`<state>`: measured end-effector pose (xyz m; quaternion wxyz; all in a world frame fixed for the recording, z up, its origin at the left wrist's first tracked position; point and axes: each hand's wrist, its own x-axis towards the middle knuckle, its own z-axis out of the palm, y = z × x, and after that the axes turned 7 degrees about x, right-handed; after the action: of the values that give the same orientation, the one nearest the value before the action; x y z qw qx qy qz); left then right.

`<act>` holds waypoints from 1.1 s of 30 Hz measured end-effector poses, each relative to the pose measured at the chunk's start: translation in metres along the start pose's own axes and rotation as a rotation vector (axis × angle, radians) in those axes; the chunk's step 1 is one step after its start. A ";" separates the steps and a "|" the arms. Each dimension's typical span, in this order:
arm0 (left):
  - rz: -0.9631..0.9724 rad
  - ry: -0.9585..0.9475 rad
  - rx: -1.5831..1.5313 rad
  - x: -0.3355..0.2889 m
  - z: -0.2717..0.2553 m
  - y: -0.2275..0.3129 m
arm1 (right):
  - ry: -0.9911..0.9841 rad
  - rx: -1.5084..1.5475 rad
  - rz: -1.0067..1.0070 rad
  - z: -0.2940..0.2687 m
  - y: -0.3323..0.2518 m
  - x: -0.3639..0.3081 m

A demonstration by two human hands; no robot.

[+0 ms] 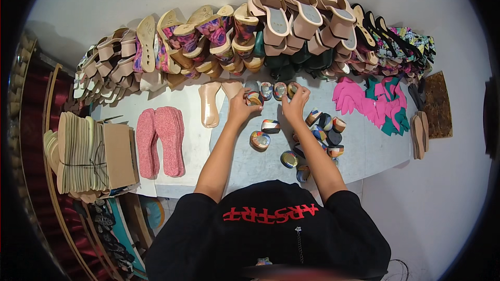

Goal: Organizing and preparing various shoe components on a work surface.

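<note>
My left hand [242, 107] is closed round a multicolored shoe heel [254, 98] toward the far side of the table. To its right, my right hand [296, 104] has its fingers bent round another patterned shoe heel [292, 89]. Between the hands two more heels stand side by side, a left one [266, 90] and a right one [280, 91]. Closer to me lie a striped heel [270, 126] and a rounder heel [260, 140]. A loose heap of similar heels [319, 133] spreads beside and partly behind my right forearm.
Wedge and heeled sandals [219, 36] are piled along the wall. Pink insoles [161, 140] lie left, near a tied stack of soles [83, 151]. Clear-looking tan insoles [210, 104] sit by my left hand. Pink and green cut pieces [372, 99] lie right, before a brown board [437, 104].
</note>
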<state>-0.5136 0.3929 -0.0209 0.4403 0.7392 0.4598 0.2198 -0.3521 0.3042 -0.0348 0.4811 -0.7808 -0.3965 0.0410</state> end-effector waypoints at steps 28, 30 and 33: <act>0.358 -0.086 0.410 0.047 -0.006 -0.010 | -0.234 0.001 0.185 -0.008 0.054 0.019; 0.362 0.003 0.413 0.043 -0.003 -0.012 | -0.306 -0.043 0.191 -0.010 0.053 0.026; 0.313 0.017 0.428 0.039 0.001 -0.011 | -0.391 -0.085 0.203 -0.016 0.056 0.037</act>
<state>-0.4994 0.4288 -0.0338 0.2309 0.8756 0.3797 0.1893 -0.2870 0.3051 -0.0586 0.3550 -0.8134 -0.4032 0.2231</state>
